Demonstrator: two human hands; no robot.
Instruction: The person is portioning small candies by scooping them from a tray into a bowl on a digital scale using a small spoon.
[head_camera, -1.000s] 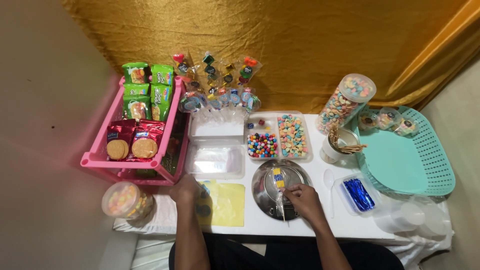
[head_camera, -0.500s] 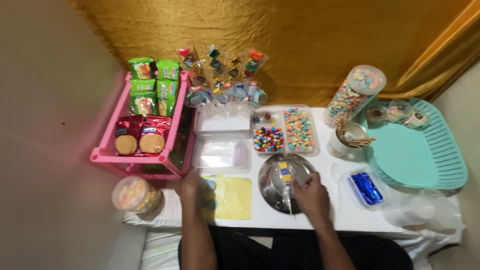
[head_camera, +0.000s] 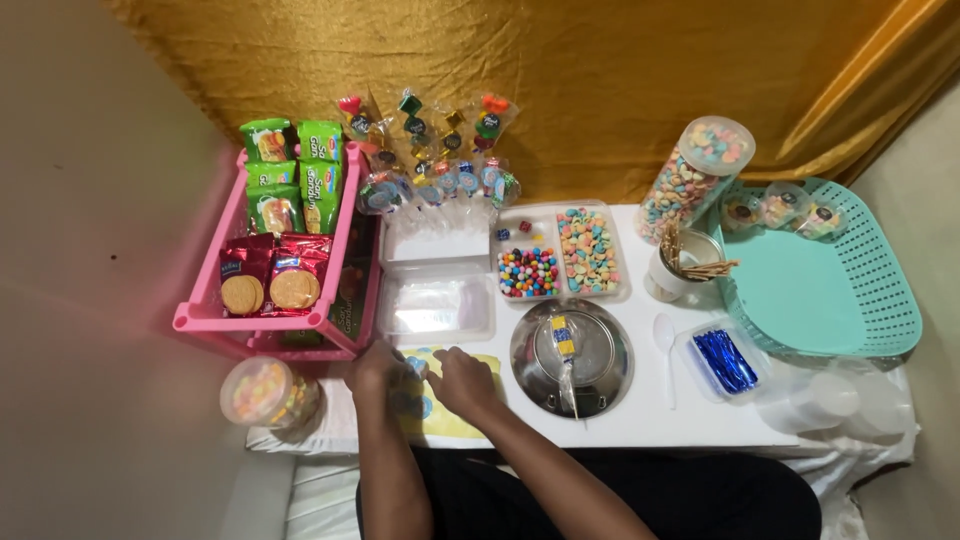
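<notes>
Both hands meet over the yellow sheet (head_camera: 455, 395) at the near-left of the table (head_camera: 640, 425). Left hand (head_camera: 378, 368) is curled, fingertips pinching a small blue-and-white round piece (head_camera: 417, 368), prob. a sticker or wrapped sweet; too small to tell. Right hand (head_camera: 462, 382) is bent over the same spot, fingers curled down; can't tell if it grips anything. Looks like the picking/peeling step, w/ both hands working one small item off the sheet. Next move would need a fine pinch and a steady lift, since the piece is tiny and sits between the two hands.

Just right of the hands: a steel plate (head_camera: 572, 358) w/ a wrapped stick treat (head_camera: 565, 350) lying on it, untouched. Farther right a white spoon (head_camera: 666, 340) and a box of blue ties (head_camera: 724, 360). Far side: candy trays (head_camera: 560, 255), clear tubs (head_camera: 437, 300), lollipops (head_camera: 435, 150), tall candy jar (head_camera: 695, 180). Left: pink rack (head_camera: 215, 300) of snack packs; right: teal basket (head_camera: 850, 290).

Table is white-covered and crowded; gold curtain (head_camera: 600, 60) behind, plain wall left.
</notes>
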